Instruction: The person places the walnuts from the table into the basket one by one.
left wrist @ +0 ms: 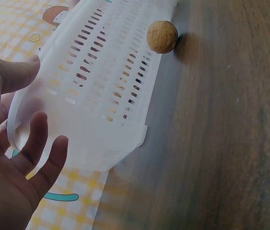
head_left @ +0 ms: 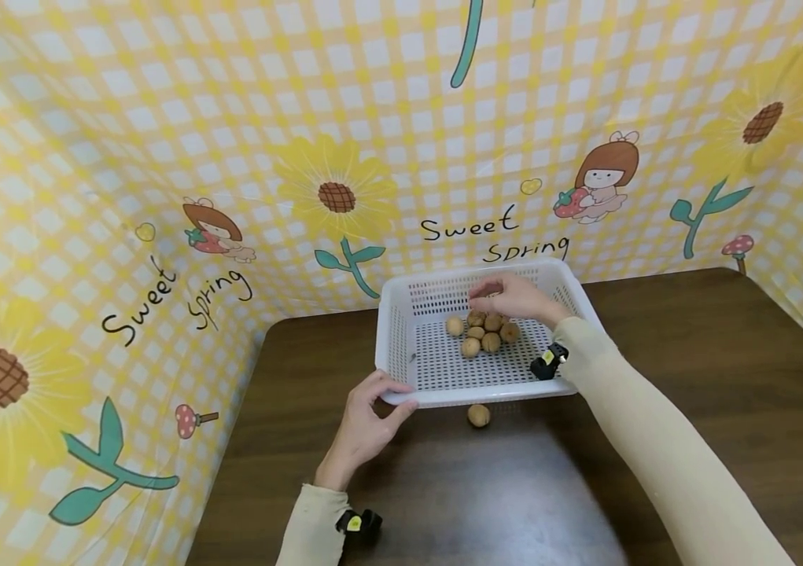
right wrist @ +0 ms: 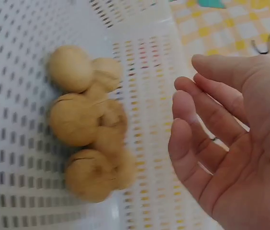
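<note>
A white perforated plastic basket [head_left: 493, 395] stands at the back of the table. My left hand [head_left: 364, 420] grips its front left corner, with the thumb and fingers on either side of the rim in the left wrist view. Several walnuts [head_left: 491, 342] lie bunched on the basket's floor towards the back. Over them, inside the basket, is my right hand [head_left: 513, 295]; its fingers [right wrist: 216, 115] are gently bent and hold nothing. A single walnut [left wrist: 162, 37] rests on the tabletop just outside the basket's front wall.
The dark wood table [head_left: 712, 354] meets a yellow checked cloth [head_left: 245, 157] printed with sunflowers, hung behind it and at both sides. The basket's back wall stands close to this cloth. A black wrist camera [head_left: 550, 362] is strapped to the right sleeve.
</note>
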The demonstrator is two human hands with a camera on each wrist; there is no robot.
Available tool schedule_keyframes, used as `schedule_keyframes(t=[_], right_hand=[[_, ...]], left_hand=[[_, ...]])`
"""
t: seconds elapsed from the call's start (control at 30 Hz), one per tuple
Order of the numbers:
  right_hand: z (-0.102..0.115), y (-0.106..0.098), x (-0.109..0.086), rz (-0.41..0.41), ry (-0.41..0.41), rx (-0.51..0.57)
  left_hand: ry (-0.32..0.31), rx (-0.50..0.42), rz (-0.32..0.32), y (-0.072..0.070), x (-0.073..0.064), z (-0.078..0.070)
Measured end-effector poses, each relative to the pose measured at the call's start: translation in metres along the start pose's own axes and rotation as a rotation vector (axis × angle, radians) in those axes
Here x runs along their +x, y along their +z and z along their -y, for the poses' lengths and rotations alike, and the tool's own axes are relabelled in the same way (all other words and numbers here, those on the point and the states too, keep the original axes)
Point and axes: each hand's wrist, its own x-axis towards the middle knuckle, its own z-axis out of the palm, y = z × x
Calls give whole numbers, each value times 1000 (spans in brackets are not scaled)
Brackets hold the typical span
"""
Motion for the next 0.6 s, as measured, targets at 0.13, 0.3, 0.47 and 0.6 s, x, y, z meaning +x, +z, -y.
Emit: schedule_keyframes(t=[0.13,0.3,0.47,0.6], right_hand=[[19,-16,-15,9,-62,-12],[45,-19,-47,0,-180,-52],[51,2,-85,-47,-289,-69],[42,26,-112,-134,-432,-85]], left_hand=[[1,-13,6,1,0,1],[8,-24,8,1,1,2],[23,-15,3,-1,1,3],[27,-14,0,1,0,4]])
